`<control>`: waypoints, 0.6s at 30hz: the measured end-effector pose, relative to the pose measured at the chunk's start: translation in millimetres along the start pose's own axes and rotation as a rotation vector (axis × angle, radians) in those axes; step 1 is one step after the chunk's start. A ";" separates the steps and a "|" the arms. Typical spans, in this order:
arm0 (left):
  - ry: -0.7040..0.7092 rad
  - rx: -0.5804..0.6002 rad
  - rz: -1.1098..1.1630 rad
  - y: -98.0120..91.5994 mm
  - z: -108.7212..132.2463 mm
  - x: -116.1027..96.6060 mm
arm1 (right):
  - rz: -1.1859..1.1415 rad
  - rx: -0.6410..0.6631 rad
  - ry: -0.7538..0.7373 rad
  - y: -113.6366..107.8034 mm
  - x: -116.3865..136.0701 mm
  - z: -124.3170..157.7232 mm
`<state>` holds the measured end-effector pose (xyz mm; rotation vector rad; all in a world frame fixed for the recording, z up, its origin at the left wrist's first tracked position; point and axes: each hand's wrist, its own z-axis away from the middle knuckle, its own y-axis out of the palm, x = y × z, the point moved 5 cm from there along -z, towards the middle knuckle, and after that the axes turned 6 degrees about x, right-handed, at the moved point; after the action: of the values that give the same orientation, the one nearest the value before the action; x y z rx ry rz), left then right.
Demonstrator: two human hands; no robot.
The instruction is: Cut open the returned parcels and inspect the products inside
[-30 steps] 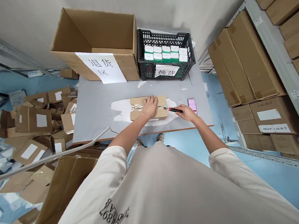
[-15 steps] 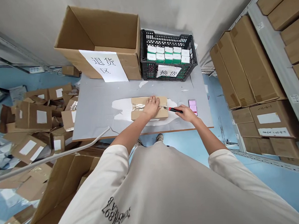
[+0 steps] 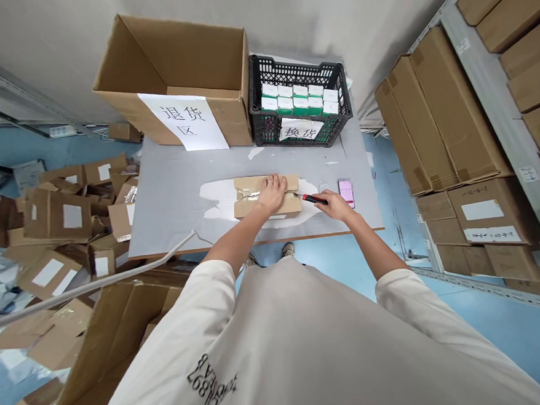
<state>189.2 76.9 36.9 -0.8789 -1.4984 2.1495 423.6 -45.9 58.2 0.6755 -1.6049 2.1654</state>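
Observation:
A small cardboard box (image 3: 247, 211) lies on the table, with shiny clear tape along its top seam. My left hand (image 3: 272, 193) rests flat on top of it, fingers stretched out, bracing it from above. In my right hand (image 3: 334, 206) is a red and black utility knife (image 3: 313, 199), gripped by its handle. The knife's tip points left and meets the seam near the box's right end. How deep the blade sits cannot be made out. A phone (image 3: 346, 193) with a lit pink screen lies just right of my right hand.
Behind, a large open carton (image 3: 234, 115) stands beside a black plastic crate (image 3: 302, 137) of white-and-green boxes, on the grey table (image 3: 167, 185). Opened cartons (image 3: 58, 214) pile up on the left floor. Shelving with cartons (image 3: 467, 108) lines the right. A pale pole (image 3: 131, 272) crosses lower left.
The whole view has shifted slightly. Both hands, the knife and the box keep nearly the same places relative to each other.

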 end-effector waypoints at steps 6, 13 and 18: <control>0.027 -0.030 0.021 -0.4 -1.3 3.6 | -0.064 -0.067 -0.030 10.0 -0.7 3.3; 0.034 -0.039 0.007 -2.4 -0.3 3.6 | -0.082 -0.149 0.018 25.5 -8.0 0.7; 0.025 -0.015 -0.007 -8.7 2.6 2.2 | -0.007 -0.135 0.043 30.1 -5.7 -2.4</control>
<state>185.4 79.6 45.0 -0.9004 -1.5047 2.1178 411.3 -52.3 30.7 0.5878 -1.7056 2.0305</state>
